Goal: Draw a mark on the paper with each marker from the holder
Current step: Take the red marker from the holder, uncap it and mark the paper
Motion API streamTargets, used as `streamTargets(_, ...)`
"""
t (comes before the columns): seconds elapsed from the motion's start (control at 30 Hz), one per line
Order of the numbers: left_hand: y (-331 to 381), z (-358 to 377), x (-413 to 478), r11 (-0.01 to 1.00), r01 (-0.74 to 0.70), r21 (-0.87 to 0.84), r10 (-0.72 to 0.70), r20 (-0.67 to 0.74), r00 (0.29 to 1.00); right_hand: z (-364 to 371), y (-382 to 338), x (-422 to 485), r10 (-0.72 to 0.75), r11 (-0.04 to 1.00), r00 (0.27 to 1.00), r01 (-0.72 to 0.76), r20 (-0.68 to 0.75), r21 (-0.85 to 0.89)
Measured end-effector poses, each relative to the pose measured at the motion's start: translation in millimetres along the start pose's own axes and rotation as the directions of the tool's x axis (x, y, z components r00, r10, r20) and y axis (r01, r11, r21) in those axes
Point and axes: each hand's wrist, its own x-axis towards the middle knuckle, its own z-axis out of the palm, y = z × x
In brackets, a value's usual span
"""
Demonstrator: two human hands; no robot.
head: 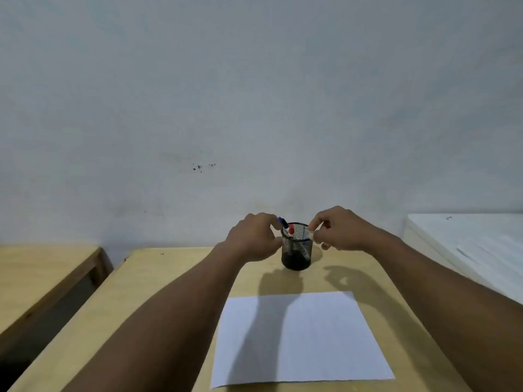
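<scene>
Just below the frame's centre, a black mesh holder point(297, 254) stands on the wooden table point(175, 281), with a blue-capped marker point(283, 222) and a red-capped marker point(291, 230) leaning at its left rim; no lettering on them is legible. The left hand point(253, 240) curls around the holder's left side, fingertips pinched near the blue cap, while the right hand point(341, 230) pinches the right rim. The blank white paper point(300, 338) lies flat at lower centre.

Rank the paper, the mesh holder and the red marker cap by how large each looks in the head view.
1. Paper, by far the largest, though it also lies nearest the camera.
2. Holder.
3. Red cap, smallest, poking up at the holder's rim.
</scene>
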Motion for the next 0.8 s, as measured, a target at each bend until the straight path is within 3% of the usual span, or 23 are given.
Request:
streamTargets(0.13, 0.0, 17.9, 36.7, 0.997, -0.023, 0.076, 0.028, -0.065, 0.998, 10.3, 19.9, 35.5, 0.018, 1.0, 1.0, -0.018, -0.025, 0.021)
streamTargets(0.47, -6.2, 41.8, 72.0, 0.988, -0.103, 0.115, 0.109, -0.054, 0.993, 29.3, 40.8, 65.9, 0.007, 0.998, 1.0, -0.005, -0.029, 0.064)
streamTargets(0.67, -0.7, 18.1, 46.1, 0.983, -0.096, -0.155, 0.06, -0.224, 0.973, 26.9, 21.8, 35.8, 0.034, 0.984, 0.999, -0.029, -0.023, 0.174)
streamTargets(0.8, -3.3, 2.4, 13.4, 0.853, -0.046, -0.52, -0.119, -0.28, 0.953, 42.7, -5.4, 6.0, 0.104, 0.871, 0.986, -0.152, 0.127, 0.467)
